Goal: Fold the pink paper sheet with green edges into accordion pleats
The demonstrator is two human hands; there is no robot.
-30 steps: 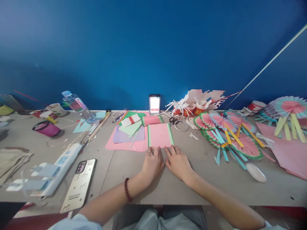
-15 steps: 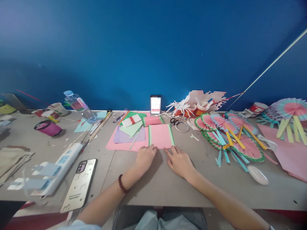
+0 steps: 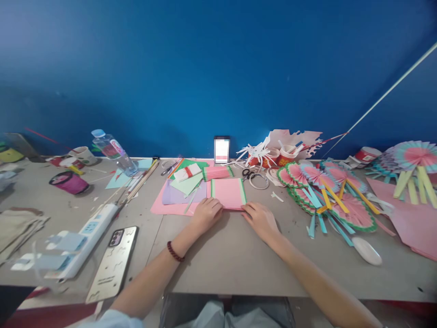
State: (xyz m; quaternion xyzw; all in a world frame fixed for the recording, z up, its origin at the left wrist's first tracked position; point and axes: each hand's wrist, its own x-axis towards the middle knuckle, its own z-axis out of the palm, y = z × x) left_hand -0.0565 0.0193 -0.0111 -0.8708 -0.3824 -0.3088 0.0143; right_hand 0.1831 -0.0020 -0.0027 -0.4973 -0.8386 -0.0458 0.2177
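1. most of the upper view is blue wall point(image 3: 191, 82).
2. 1 grey table point(image 3: 201, 269) runs along the foot of the wall and carries all that follows.
3. several pleated fans point(image 3: 351, 210), pink with green or blue rims, lie heaped to the right of the hands, their blue and yellow handles crossing.
4. 1 pink stack point(image 3: 406, 218) lies beyond them at the far right.
5. 1 pile point(image 3: 164, 208) of pink, purple and green paper sits just left of centre.
6. 1 phone point(image 3: 114, 262) lies back up, left of the left arm.
7. 1 white power strip point(image 3: 105, 214) lies beside it, farther left.
8. 1 clear bottle point(image 3: 114, 152) tilts near the wall.
9. 1 pink sheet point(image 3: 228, 193), green along 2 sides, lies flat at centre, right beside the pile; a thin dark line marks its near edge.
10. 2 hands are at that edge: left hand point(image 3: 206, 214) at the left corner, right hand point(image 3: 262, 222) at the right. both have bent fingers touching the paper; whether they pinch or only press, i cannot tell.
11. 1 pleated piece point(image 3: 217, 171) lies at the sheet's far edge.
12. 1 lit screen point(image 3: 221, 149) stands by the wall.
13. 1 beaded bracelet point(image 3: 175, 251) circles the left wrist.
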